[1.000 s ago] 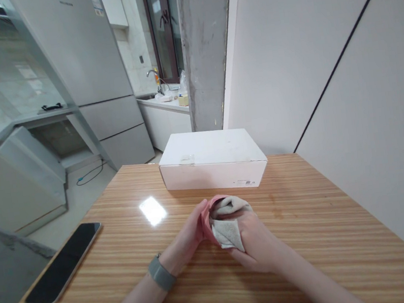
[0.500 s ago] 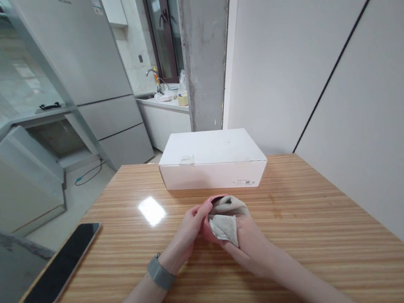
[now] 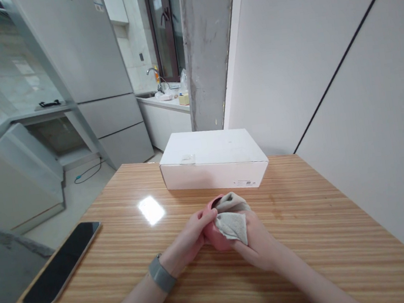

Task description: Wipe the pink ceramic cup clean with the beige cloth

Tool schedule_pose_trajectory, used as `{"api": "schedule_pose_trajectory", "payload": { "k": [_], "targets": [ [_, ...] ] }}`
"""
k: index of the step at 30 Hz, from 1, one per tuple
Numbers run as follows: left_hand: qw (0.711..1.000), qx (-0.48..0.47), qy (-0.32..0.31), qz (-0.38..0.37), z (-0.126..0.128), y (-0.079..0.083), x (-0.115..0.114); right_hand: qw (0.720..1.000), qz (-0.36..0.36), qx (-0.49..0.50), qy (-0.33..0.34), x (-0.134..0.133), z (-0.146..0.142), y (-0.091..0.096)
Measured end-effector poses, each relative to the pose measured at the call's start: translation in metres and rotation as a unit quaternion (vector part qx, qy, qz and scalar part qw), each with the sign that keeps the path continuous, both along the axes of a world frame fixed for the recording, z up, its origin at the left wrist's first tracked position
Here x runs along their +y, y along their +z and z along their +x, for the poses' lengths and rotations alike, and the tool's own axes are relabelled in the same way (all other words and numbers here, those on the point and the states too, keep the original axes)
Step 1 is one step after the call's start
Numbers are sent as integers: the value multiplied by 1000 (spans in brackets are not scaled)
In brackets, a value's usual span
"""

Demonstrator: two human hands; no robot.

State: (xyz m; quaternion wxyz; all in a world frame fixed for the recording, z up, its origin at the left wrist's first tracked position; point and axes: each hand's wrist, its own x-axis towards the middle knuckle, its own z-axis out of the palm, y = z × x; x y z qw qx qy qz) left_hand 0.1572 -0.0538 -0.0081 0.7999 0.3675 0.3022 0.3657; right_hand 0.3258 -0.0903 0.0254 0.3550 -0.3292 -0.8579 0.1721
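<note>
A pink, hollow, cup-like container (image 3: 216, 236) is tilted in front of me over the table, its dark opening partly showing at the top. My left hand (image 3: 196, 231) grips its left side, thumb at the rim. A light grey cloth (image 3: 233, 226) is bunched over the opening and the right side of the container. My right hand (image 3: 255, 243) is closed on that cloth and presses it against the container; some of its fingers are hidden behind cloth and container. A grey band circles my left wrist.
A white cardboard box (image 3: 213, 162) stands on the wood-grain table (image 3: 320, 235) just beyond my hands. At the left edge lies a dark-screened phone or tablet (image 3: 64, 264). A white wall (image 3: 350, 117) rises along the right, and a fridge (image 3: 77, 53) stands behind at left.
My right hand and the cloth have shifted slightly to the right. More of the pink container's front now shows beneath the cloth. My left hand keeps its hold.
</note>
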Motion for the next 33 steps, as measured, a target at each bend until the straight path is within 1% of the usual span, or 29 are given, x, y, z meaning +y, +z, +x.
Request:
{"api": "schedule_pose_trajectory", "payload": {
  "k": [2,4,6,9,12,14,18,22,24,26,29,31,33],
  "targets": [
    [1000,-28,-7,-3,1,-2,3,1000,10,-6,11,-1,-1,1],
    [1000,-25,-1,6,2,-2,6,999,27,1,25,-3,-4,3],
    [1000,4,2,26,1,0,8,999,39,13,34,-6,-7,7],
    [996,62,-6,58,-1,6,9,998,40,17,39,-8,-11,9],
    [991,110,-18,79,-3,14,5,999,25,5,48,-8,-13,4],
    [988,123,-15,87,-3,16,4,998,19,-3,55,-6,-13,1],
    [988,111,17,107,-1,10,6,999,18,-4,44,-7,-13,2],
    [986,105,52,120,2,1,8,999,8,-43,19,-7,-12,6],
    [987,102,62,108,3,-2,7,998,13,-54,2,-6,-11,7],
    [990,99,61,76,3,-5,4,998,20,-62,-14,-4,-8,6],
    [997,64,25,23,2,-11,3,996,28,-85,-12,-2,-2,6],
    [1000,18,-4,8,1,-13,4,996,30,-88,6,-2,1,8],
    [999,-21,-36,-3,1,-12,6,996,34,-76,27,-2,2,9]
  ]
}}
